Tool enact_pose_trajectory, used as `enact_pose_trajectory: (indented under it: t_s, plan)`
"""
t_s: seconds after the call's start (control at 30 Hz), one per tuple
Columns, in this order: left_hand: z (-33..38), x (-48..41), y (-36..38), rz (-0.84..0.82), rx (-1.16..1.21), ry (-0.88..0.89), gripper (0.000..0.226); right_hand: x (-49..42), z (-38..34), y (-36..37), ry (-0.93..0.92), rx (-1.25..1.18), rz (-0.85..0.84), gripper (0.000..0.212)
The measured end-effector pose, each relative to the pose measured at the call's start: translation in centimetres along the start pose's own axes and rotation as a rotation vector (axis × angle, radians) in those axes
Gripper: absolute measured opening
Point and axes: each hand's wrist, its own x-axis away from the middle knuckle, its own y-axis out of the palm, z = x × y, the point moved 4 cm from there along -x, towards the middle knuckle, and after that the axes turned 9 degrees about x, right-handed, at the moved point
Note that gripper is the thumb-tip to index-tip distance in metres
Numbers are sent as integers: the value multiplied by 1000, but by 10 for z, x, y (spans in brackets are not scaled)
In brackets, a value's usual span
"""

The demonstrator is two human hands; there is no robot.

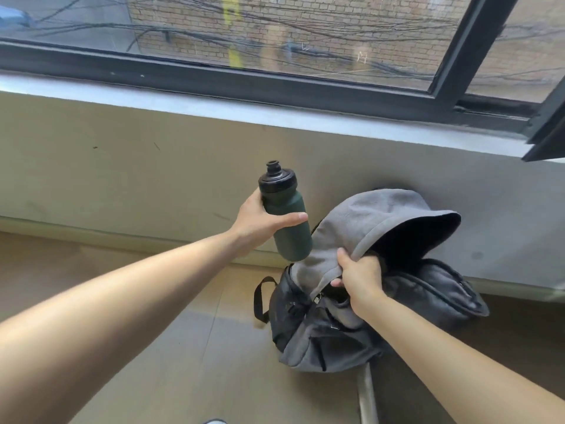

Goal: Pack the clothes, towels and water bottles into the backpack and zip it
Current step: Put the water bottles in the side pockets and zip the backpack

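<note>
By the wall: left hand (260, 221) around bottle (286, 215).

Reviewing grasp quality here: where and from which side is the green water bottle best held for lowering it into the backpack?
Grip the green water bottle around its upper body, below the black cap, from its left side, as the left hand does. That leaves the base free to enter the backpack first.

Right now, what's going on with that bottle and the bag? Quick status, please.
Left hand gripping green water bottle, held above the floor. Right hand pulling grey flap up off the backpack. Bag unzipped; opening looks clear.
</note>
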Motion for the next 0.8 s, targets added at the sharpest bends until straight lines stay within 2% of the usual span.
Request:
enact_pose_trajectory:
  t_s: [0.17,0.33,0.47,0.57,0.7,0.8]
  plan:
    - [-29,36,34,42,83,-76,61,17,34,-37,-43,236,122,43]
    - [-43,62,57,-35,-5,-56,69,24,55,-49,-53,259,90,39]
    - [-57,78,73,-34,-17,-56,79,36,51,-42,-121,157,4,29]
    - [-58,81,74,-26,-14,-64,75,36,46,-50,-148,114,11,28]
    - [-56,74,59,-165,-277,-89,72,28,42,-66,-162,169,43,41]
    - [-65,85,57,-113,-319,-82,71,28,39,-60,-211,181,-47,42]
